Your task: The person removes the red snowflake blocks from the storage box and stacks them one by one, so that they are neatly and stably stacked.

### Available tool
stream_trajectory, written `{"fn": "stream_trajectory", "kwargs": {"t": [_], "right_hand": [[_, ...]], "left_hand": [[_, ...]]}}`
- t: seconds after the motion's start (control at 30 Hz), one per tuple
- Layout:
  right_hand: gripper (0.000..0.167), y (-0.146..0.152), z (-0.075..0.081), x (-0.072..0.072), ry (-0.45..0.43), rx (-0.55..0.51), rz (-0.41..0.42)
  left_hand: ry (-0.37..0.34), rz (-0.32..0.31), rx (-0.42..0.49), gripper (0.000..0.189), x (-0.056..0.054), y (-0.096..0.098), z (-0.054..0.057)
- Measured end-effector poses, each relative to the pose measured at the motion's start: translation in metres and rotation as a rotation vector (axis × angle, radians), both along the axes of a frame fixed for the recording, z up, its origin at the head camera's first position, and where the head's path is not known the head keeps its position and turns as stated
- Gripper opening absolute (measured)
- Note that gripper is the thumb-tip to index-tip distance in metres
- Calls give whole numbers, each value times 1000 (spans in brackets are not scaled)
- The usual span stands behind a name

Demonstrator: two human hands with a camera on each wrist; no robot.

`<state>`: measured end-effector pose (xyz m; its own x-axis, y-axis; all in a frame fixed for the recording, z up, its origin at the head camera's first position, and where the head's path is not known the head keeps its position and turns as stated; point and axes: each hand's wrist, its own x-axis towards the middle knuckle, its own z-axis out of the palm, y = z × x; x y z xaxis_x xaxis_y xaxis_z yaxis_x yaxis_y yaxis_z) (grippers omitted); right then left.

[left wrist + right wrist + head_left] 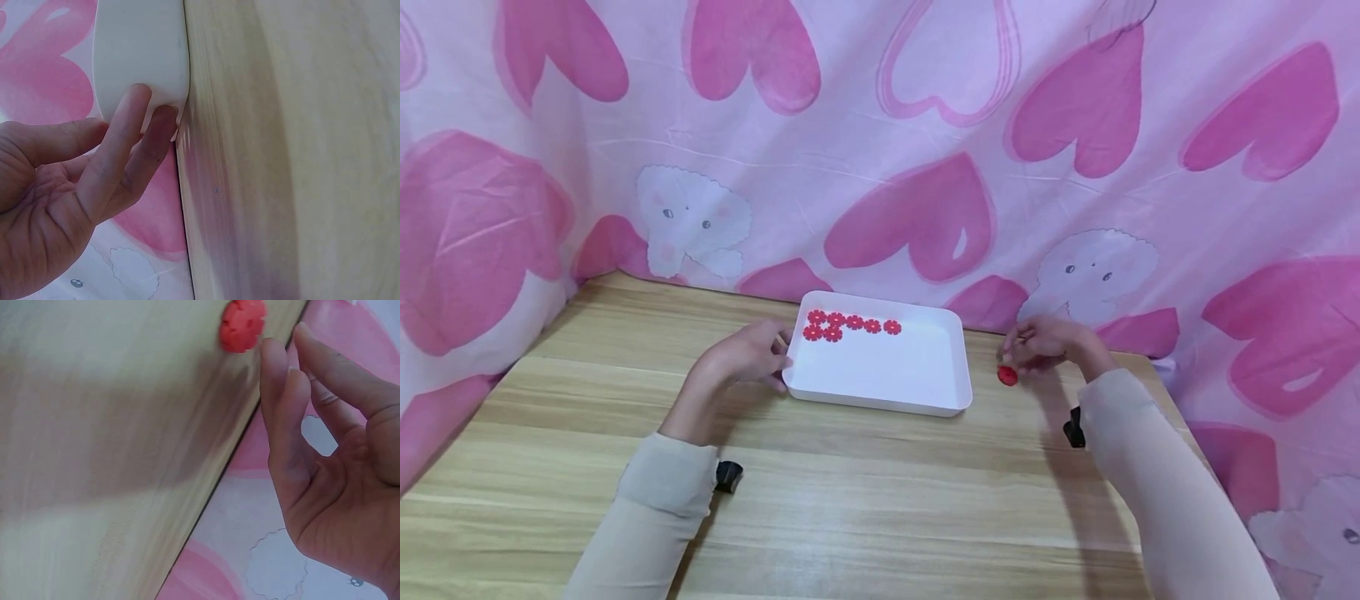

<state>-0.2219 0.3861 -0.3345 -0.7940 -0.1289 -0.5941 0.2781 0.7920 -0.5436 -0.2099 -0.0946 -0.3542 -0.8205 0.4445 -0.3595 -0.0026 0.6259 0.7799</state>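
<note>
On the wooden table is a white rectangular tray (880, 375). Several red flower-shaped pieces (854, 322) lie inside it, in two rows toward its back left corner. At the tray's left end, my left hand (748, 352) touches the outer wall with its fingertips; in the left wrist view, those fingers (115, 147) are only gently bent against it. Right of the tray, my right hand (1047, 342) hovers over the table, fingers loosely bent. A single red flower-shaped piece (1007, 376) is just below its fingertips. The right wrist view shows that piece (244, 325) apart from the fingers (290, 400).
A pink curtain (910, 217) with hearts and white animal figures hangs directly behind the table (865, 500). Its folds also border the left and right sides. Black wrist-camera mounts (728, 477) stick out beside both sleeves.
</note>
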Motion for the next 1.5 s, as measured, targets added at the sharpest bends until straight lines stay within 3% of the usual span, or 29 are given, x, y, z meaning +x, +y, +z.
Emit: {"fn": "stream_trajectory", "kwargs": {"t": [0.3, 0.53, 0.73, 1.1, 1.5], "right_hand": [[35, -16, 9, -9, 63, -64, -83], [42, -38, 19, -18, 81, -102, -102], [39, -63, 24, -26, 129, -94, -83], [32, -99, 31, -45, 115, -114, -96], [30, -134, 29, -53, 89, -66, -155]], "left_hand": [[-5, 10, 13, 40, -1, -1, -3], [0, 1, 21, 39, 0, -1, 0], [5, -4, 1, 39, -3, 0, 0], [6, -13, -12, 38, -5, 1, 0], [25, -17, -42, 36, -5, 3, 0]]}}
